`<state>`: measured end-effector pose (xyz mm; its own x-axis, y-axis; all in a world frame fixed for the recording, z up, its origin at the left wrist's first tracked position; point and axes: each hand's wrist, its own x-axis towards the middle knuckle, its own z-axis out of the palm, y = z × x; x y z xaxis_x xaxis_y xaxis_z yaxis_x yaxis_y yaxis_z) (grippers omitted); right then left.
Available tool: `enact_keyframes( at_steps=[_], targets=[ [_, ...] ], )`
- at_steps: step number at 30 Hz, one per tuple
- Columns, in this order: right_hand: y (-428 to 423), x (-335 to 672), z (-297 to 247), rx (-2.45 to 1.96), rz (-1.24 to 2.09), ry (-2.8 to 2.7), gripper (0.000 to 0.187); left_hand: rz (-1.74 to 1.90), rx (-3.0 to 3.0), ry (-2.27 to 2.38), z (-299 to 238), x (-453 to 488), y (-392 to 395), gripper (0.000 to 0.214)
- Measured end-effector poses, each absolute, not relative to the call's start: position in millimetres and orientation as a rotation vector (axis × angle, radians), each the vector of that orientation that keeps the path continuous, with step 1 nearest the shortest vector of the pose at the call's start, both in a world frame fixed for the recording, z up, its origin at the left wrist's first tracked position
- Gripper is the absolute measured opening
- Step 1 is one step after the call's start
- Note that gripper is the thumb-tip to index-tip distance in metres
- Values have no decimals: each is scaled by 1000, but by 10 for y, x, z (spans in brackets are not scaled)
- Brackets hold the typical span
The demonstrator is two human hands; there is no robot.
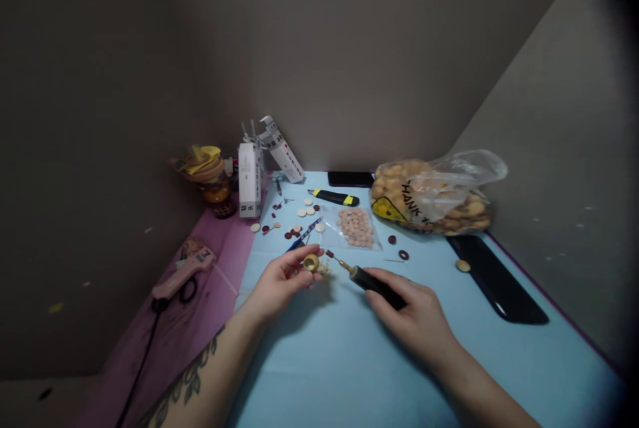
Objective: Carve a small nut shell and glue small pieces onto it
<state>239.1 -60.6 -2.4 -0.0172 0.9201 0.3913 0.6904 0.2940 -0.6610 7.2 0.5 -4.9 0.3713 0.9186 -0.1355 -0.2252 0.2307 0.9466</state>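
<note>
Between its thumb and fingers my left hand (289,273) pinches a small, round, tan piece (311,263) with a hollow opening facing me. Pale crumbly bits (323,268) show beside it. My right hand (412,305) is wrapped round the black handle of a rotary tool (377,286). From the tool's brass-coloured collet a thin shaft points left, ending in a dark red sanding tip (330,254). That tip stands a little to the right of the tan piece, apart from it. Both hands are above the light blue table cover (329,368).
At the back right lies a plastic bag of round tan pieces (432,195), beside a black tray (504,281). A pouch of beads (356,227), a utility knife (333,198), a phone (350,179) and white boxes (249,182) sit behind my hands. A pink glue gun (184,271) lies left.
</note>
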Motion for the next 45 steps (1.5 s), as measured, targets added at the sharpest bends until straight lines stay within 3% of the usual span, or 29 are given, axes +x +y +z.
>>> enact_keyframes(
  at_steps=[17, 31, 45],
  targets=[
    [-604, 2394, -34, -1468, 383, -1762, 29, 993, 1037, 867, -21, 100, 4, 41],
    [-617, 2370, -7, -1378, 360, -1871, 27, 1073, 1533, 1164, -61, 141, -31, 20],
    [-649, 2365, 3, -1332, 403, -1991, 28, 1048, 1653, 1145, -58, 126, -40, 20]
  ],
)
